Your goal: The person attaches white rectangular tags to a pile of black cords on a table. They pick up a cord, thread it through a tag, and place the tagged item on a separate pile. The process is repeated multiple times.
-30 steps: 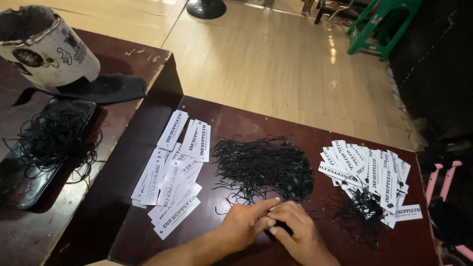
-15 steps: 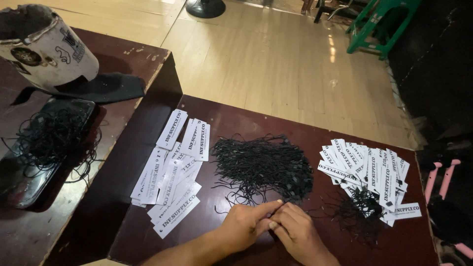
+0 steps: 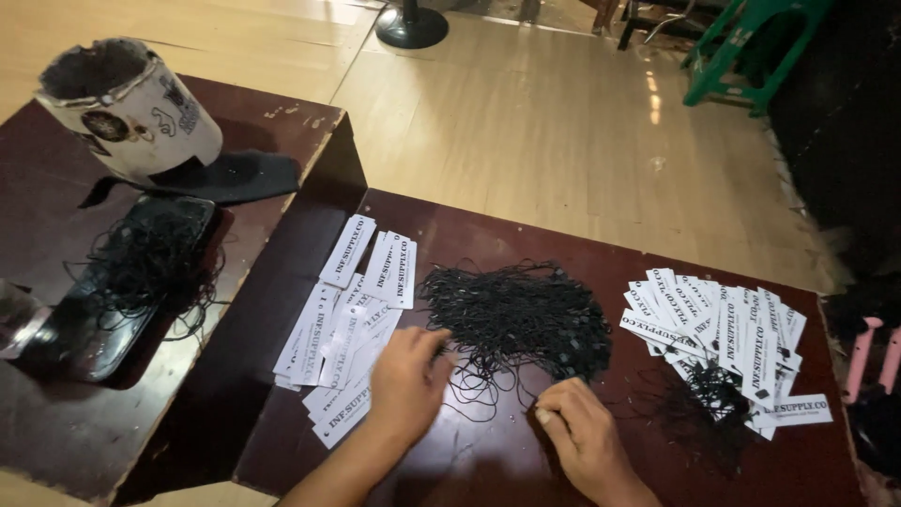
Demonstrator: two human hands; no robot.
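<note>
A dark red-brown table (image 3: 488,469) carries a tangled pile of black string loops (image 3: 516,314) in its middle. Left of the pile lies a fanned spread of white paper tags (image 3: 343,319). My left hand (image 3: 404,376) rests over the near edge of those tags, with its curled fingertips touching the left side of the string pile. My right hand (image 3: 577,437) sits just below the pile, its thumb and forefinger pinched together where thin black strands trail out. To the right lies a second stack of white tags (image 3: 727,324) with black strings attached.
A lower dark table (image 3: 56,432) on the left holds a white printed cap (image 3: 127,108), a black cloth (image 3: 235,174) and a dark tray with tangled black string (image 3: 150,263). Beyond lie a light wood floor, a fan base (image 3: 413,23) and a green stool (image 3: 751,47).
My hands were pressed together below the string pile. They have separated: the left hand slid left onto the tags, and the right stayed near the pile's lower edge.
</note>
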